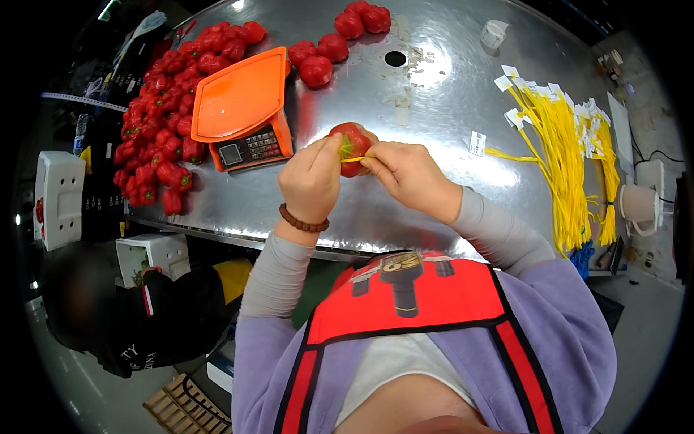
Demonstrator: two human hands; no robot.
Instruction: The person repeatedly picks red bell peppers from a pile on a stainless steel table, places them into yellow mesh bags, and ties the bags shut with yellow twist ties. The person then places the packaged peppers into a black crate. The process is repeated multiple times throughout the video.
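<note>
Near the middle of the metal table (347, 217), my left hand (313, 173) and my right hand (409, 173) meet at a red bell pepper (355, 138) with a greenish stem end. A thin yellow tie (353, 159) runs taut across the pepper between my fingertips, pinched by both hands. Left of them stands an orange weighing scale (241, 97) with a keypad and display. Red bell peppers (168, 114) are heaped beyond the scale, and several more red peppers (315, 71) stand behind my hands. Bundles of yellow ties with white tags (561, 163) lie at the right.
One tagged tie (512, 155) points toward my right hand. A white cup (494, 34) stands at the back right; the table has a round hole (395, 58). A co-worker in dark clothing (162, 320) is at lower left by a white foam box (176, 252). A mug (638, 206) is far right.
</note>
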